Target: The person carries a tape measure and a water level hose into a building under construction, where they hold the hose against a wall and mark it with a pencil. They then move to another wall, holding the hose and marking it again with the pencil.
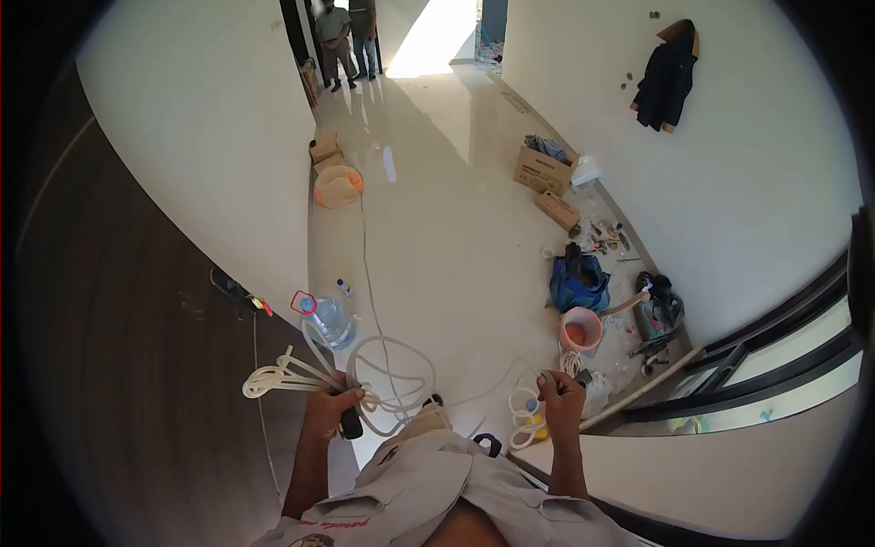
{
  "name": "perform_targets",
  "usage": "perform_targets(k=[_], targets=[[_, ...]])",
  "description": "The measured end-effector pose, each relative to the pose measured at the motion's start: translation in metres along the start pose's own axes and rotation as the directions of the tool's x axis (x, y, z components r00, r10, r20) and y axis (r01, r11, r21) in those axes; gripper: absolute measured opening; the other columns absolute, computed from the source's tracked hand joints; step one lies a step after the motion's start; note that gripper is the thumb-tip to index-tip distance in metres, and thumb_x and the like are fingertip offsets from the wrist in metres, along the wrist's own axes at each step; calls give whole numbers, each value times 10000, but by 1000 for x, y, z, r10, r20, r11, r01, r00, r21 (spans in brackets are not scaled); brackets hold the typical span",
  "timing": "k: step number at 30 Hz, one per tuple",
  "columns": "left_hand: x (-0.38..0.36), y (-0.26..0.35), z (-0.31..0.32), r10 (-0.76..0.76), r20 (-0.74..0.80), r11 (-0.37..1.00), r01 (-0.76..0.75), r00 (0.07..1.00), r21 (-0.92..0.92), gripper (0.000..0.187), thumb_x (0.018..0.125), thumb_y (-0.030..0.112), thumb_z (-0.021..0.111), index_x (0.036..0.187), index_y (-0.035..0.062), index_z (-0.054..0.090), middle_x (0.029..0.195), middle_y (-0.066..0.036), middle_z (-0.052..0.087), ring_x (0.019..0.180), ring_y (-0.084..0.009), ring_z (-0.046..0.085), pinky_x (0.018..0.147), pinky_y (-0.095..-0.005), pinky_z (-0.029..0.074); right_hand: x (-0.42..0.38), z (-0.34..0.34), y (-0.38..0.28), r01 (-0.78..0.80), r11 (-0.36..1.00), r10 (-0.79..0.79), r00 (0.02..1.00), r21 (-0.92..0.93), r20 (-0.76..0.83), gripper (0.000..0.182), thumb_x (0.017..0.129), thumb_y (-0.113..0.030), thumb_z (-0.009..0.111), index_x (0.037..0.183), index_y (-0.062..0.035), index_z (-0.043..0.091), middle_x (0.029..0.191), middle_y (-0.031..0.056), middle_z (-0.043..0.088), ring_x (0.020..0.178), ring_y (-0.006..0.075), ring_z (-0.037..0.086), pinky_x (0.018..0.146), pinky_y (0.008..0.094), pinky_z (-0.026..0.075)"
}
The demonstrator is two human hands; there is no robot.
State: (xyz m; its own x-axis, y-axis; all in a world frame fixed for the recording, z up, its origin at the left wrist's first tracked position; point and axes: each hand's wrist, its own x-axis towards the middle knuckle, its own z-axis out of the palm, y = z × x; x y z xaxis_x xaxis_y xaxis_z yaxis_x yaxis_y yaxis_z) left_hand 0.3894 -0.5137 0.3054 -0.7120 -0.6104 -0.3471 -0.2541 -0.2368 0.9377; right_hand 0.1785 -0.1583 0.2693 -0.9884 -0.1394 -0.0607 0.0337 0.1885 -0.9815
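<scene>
Cable loops bunched in left hand; hallway floor open ahead.

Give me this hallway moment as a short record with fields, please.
left hand: grips a bundle of white cable loops and a dark handle
right hand: raised, pinching the cable's end
floor: water bottle, pink bucket, blue bag, cardboard boxes
wall: dark jacket hanging
far end: two people standing

water jug, pink bucket, blue bag, hanging jacket
</scene>
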Motion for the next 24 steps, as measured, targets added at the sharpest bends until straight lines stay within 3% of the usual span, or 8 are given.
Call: perform_targets(k=[1,6,11,16,18,20,24], targets=[[32,22,2,23,76,1000,-21,997,-22,224,805,44,780,987,-19,666,865,-72,683,732,-148,652,689,-304,536,27,2,-13,34,999,-34,999,-5,-18,193,905,-111,752,1017,46,740,726,9,658,642,67,565,589,248,441],[180,134,40,141,169,981,-160,975,107,199,802,49,784,950,-10,666,818,-38,659,707,-117,612,651,-292,500,142,25,-84,87,996,-89,987,-24,-132,184,918,-76,731,1059,42,735,737,6,651,642,62,548,588,238,425],[337,185,83,191,236,935,-249,953,251,169,809,49,772,928,2,662,797,-25,646,719,-111,607,662,-284,487,253,78,-66,68,997,-71,975,-21,-211,203,915,-78,736,1079,40,731,738,14,649,633,64,555,565,243,415],[494,204,109,142,161,974,-167,977,156,196,804,31,763,960,3,647,817,-49,654,718,-146,628,677,-304,516,395,144,-32,-94,996,94,979,13,-183,207,906,-100,756,1067,30,741,698,8,636,624,63,555,554,246,412],[548,222,117,61,117,994,-71,991,83,218,806,28,759,987,2,640,833,-60,660,721,-162,641,684,-317,536,461,168,-58,-137,990,129,978,-41,-163,205,908,-115,757,1064,19,747,674,1,623,611,62,543,553,254,412],[600,239,125,17,136,1000,-19,991,16,233,814,27,752,1010,1,629,843,-71,661,719,-164,652,675,-313,551,528,190,-68,-91,993,85,993,-78,-76,212,909,-136,765,1069,3,747,675,20,629,601,73,536,555,271,416],[682,282,146,12,86,999,-9,996,-35,213,821,32,749,990,6,622,824,-59,644,679,-151,636,640,-290,541,661,234,-114,21,969,-4,998,-247,66,225,908,-188,768,1064,-29,741,724,101,673,595,179,590,592,322,472]])
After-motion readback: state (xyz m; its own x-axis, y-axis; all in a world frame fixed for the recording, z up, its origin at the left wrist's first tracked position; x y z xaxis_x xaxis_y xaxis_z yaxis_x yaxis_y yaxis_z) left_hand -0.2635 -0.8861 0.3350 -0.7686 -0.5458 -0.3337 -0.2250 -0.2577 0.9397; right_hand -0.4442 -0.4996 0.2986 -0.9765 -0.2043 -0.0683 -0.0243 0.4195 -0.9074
